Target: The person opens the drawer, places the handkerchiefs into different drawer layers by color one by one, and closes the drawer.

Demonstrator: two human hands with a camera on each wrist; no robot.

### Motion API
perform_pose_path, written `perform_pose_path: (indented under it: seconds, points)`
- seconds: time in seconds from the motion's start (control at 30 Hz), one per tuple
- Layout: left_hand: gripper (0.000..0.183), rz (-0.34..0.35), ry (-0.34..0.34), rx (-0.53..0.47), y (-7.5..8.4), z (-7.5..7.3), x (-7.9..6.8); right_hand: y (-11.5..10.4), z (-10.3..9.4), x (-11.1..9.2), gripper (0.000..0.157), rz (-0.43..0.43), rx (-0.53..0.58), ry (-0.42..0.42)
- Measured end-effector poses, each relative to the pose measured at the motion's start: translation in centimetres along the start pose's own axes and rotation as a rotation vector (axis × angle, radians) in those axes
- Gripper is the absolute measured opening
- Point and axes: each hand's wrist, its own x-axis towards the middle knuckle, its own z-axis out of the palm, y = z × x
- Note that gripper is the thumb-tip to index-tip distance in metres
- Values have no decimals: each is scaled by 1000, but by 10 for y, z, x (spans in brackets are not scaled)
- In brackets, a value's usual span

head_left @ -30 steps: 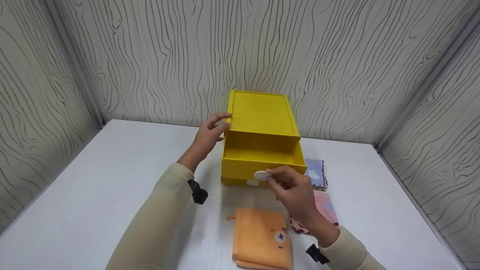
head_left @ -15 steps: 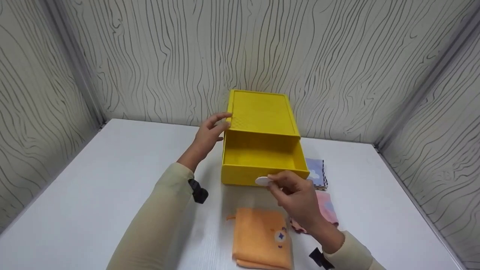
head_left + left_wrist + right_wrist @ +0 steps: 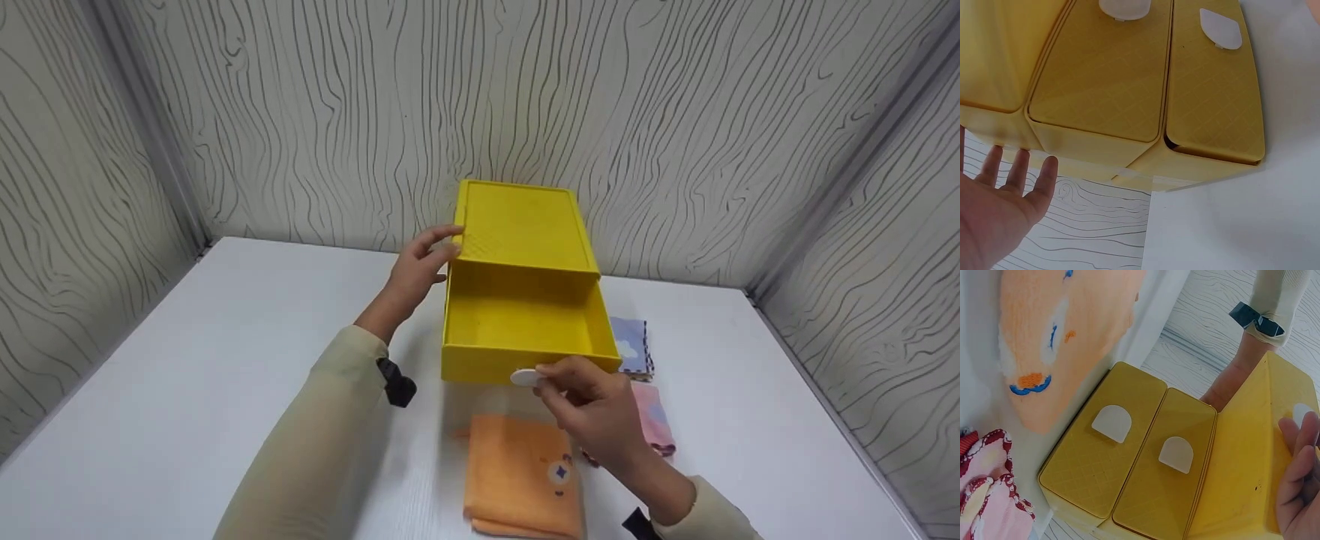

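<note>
R grip (image 3: pixel 596 409) pinching wht tab (image 3: pixel 524 377), L grip (image 3: pixel 413 274) spread, yel. drawer (image 3: pixel 480 364) boxy, rect. front

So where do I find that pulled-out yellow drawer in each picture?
Head: the drawer is just below centre, its white tab pinched by the right hand.
Left wrist: upper-left corner, above the left hand.
Right wrist: right side, by the right hand.
Shared landmark: the yellow cabinet it slides from.
</note>
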Motion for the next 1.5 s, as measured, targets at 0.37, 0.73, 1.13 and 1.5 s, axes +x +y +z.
perform_pose_path:
  seconds: [0.37,0.73,1.13,1.5]
  points:
    - [40,-10,-14,0,4,0,-3,-3,3,-8,31,-9,-72,53]
    - [38,9,1,-16,-1,0,-1,-9,0,-13,31,7,-118,11]
    - [38,24,-5,-24,-2,0,0,-9,-11,-28,52,-99,-206,-63]
    - [43,12,-40,-89,-4,0,1,11,-26,-38,43,-366,-169,-425]
